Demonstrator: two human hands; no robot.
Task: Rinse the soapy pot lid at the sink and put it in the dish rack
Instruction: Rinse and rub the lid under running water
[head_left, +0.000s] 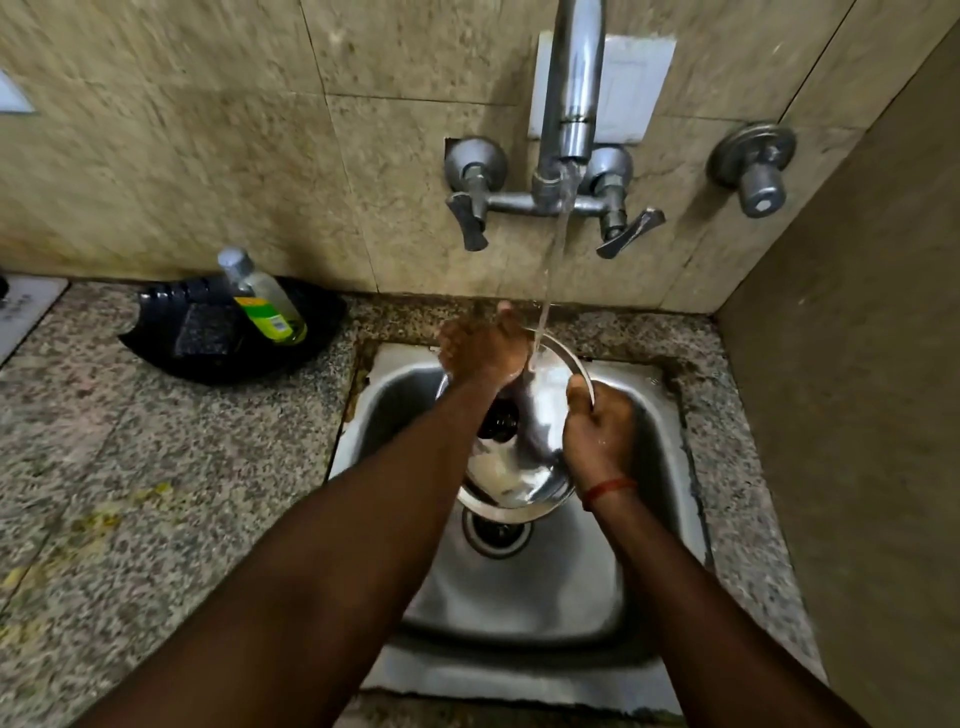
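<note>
Over the sink (670, 467), the lid (540, 410) stood tilted on edge under the running tap (569, 104), the stream striking its upper face just beside the left hand (483, 353). The right hand (597, 431) had closed on the lid's right rim, thumb over the edge. The left hand lay against the lid's far, upper part — fingers spread, flat rather than clenched, so whether it truly gripped could not be told. Below the grip, the lid's lower edge hung above the drain (496, 532). A red thread (608, 491) circled the right wrist. Well left of the grip, a bottle (262, 296) leaned in a black tray (218, 358) on the counter (156, 467).
</note>
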